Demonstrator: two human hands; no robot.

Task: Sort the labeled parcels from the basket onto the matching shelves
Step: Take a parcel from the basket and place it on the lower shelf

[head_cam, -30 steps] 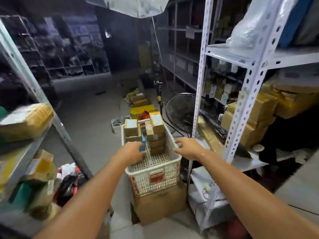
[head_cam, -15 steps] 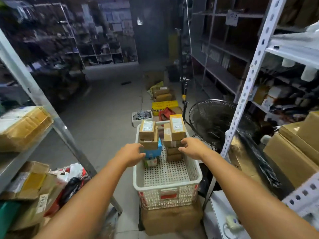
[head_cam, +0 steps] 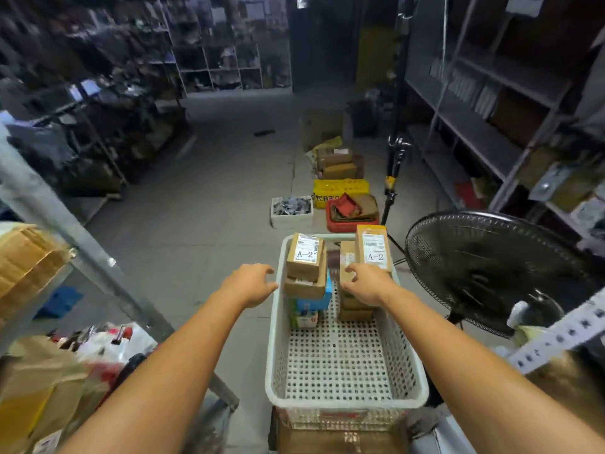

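Basket (head_cam: 347, 403) nearer, long axis straight ahead

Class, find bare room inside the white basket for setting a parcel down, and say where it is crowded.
Bare: the basket floor's near half, between its near rim, side walls, the left stack and the right stack. Crowded: the far end, with both stacks.
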